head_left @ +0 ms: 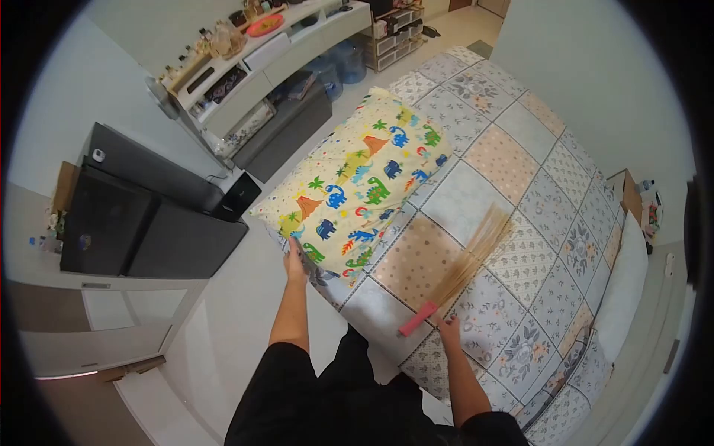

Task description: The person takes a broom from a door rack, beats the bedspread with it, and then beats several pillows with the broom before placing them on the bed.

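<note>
A cream pillow point(357, 175) printed with colourful dinosaurs and volcanoes lies across the left side of the bed. My left hand point(294, 260) is at its near left corner, thumb on the edge and the other fingers mostly hidden. To the right, a stick bed broom point(468, 264) rests on the patchwork bedsheet point(513, 160), its pink handle pointing toward me and its thin bristles fanning away. Just right of that handle, my right hand point(448, 327) hovers close to the sheet with fingers apart and nothing visible in them.
A white dressing table point(275, 63) with bottles and a red tray stands beyond the pillow. On the left is a dark refrigerator point(156, 215), with pale floor point(238, 312) between it and the bed. A white pillow point(625, 290) lies along the bed's right end.
</note>
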{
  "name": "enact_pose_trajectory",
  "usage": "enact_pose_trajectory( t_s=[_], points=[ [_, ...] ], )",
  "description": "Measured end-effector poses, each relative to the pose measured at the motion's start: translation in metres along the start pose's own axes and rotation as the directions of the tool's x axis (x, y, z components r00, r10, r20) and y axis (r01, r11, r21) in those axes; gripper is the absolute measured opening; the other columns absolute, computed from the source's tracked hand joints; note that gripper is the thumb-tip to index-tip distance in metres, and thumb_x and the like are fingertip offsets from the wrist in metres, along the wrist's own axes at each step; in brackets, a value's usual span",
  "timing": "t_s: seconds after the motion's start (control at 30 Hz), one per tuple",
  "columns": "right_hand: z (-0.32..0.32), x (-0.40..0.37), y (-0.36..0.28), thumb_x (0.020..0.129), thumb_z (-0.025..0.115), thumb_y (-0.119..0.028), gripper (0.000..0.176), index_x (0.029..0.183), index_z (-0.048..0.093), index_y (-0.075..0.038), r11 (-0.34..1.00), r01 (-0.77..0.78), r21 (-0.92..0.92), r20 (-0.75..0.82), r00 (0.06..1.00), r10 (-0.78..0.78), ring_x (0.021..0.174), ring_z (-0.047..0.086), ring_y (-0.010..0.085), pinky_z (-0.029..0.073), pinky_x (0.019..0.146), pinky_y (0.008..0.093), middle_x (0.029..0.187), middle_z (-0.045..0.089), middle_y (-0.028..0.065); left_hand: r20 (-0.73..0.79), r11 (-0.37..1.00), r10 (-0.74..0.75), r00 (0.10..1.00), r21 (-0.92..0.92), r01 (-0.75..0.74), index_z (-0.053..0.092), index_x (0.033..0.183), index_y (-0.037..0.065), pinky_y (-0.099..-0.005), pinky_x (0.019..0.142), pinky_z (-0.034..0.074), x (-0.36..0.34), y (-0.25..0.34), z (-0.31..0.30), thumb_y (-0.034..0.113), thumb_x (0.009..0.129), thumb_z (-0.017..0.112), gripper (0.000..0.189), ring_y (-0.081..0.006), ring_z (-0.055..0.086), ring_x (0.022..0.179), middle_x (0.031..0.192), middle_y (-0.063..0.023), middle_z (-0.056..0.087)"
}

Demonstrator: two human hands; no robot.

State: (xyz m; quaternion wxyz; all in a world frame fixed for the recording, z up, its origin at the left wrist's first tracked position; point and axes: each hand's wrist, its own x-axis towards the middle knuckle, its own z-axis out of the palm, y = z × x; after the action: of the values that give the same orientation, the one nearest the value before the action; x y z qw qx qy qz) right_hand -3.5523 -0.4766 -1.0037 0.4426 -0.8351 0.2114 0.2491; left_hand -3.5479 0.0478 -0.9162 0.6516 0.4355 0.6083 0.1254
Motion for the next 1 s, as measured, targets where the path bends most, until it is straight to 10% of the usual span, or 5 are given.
enact_pose_trajectory(
  t_s=[0.07, 0.17, 0.47, 0.63, 1.0],
  points=[
    [0.058, 0.012, -0.013, 0.077, 0.075, -0.034, 0.09, 0.142, 0.029, 0.008, 0.996, 0.067, -0.058, -0.039, 0.997, -0.069, 0.103, 0.057, 0.0335, 0.048, 0.088, 0.0401, 0.121, 0.051, 0.0265, 0.028, 0.995, -0.016, 0.999, -0.1, 0.019, 0.055, 0.123, -0.003, -0.0379, 0.081, 0.048, 0.039, -0.003, 0.034, 0.059, 0.085, 0.065, 0.074, -0.0226, 0.058, 0.099, 0.123, -0.0122, 0.06],
    [0.099, 0.008, -0.07, 0.083, 0.069, -0.033, 0.09, 0.145, 0.018, 0.01, 0.86, -0.053, -0.508, -0.234, 0.969, -0.079, 0.112, 0.054, 0.0435, 0.046, 0.093, 0.0448, 0.127, 0.046, 0.0335, -0.14, 0.881, 0.452, 0.881, -0.082, -0.465, 0.052, 0.128, -0.004, -0.0362, 0.089, 0.047, 0.065, -0.011, 0.061, 0.038, 0.089, 0.069, 0.06, -0.0228, 0.058, 0.107, 0.127, -0.0124, 0.059],
    [0.03, -0.055, -0.037, 0.082, 0.05, -0.001, 0.073, 0.149, 0.021, 0.001, 0.953, 0.268, 0.138, -0.435, 0.881, -0.185, 0.121, 0.048, 0.0465, 0.04, 0.103, 0.0429, 0.13, 0.047, 0.0334, 0.204, 0.735, 0.678, 0.706, -0.171, -0.656, 0.061, 0.117, -0.005, -0.0318, 0.088, 0.047, -0.056, 0.113, 0.048, 0.015, 0.092, 0.066, 0.033, -0.0201, 0.062, 0.098, 0.111, -0.0117, 0.067],
    [0.018, -0.206, 0.032, 0.086, 0.045, 0.0, 0.06, 0.145, 0.034, 0.001, 0.918, 0.382, 0.107, -0.689, 0.694, -0.209, 0.111, 0.057, 0.0363, 0.042, 0.098, 0.039, 0.121, 0.057, 0.0255, 0.392, 0.292, 0.915, 0.098, -0.471, -0.832, 0.064, 0.11, -0.006, -0.0293, 0.083, 0.049, -0.197, 0.182, 0.006, 0.006, 0.089, 0.068, 0.024, -0.0151, 0.063, 0.091, 0.103, -0.0088, 0.069],
    [0.195, -0.524, 0.0, 0.098, 0.04, -0.02, 0.056, 0.153, 0.027, -0.02, 0.592, 0.524, 0.612, -0.79, 0.436, 0.43, 0.051, 0.038, 0.0074, 0.035, 0.04, 0.0234, 0.087, 0.046, 0.0026, 0.688, 0.525, 0.602, -0.405, -0.723, -0.449, 0.06, 0.114, -0.005, -0.027, 0.082, 0.048, -0.304, 0.267, -0.151, 0.008, 0.091, 0.067, 0.027, -0.0129, 0.061, 0.09, 0.106, -0.0087, 0.067]
  ],
)
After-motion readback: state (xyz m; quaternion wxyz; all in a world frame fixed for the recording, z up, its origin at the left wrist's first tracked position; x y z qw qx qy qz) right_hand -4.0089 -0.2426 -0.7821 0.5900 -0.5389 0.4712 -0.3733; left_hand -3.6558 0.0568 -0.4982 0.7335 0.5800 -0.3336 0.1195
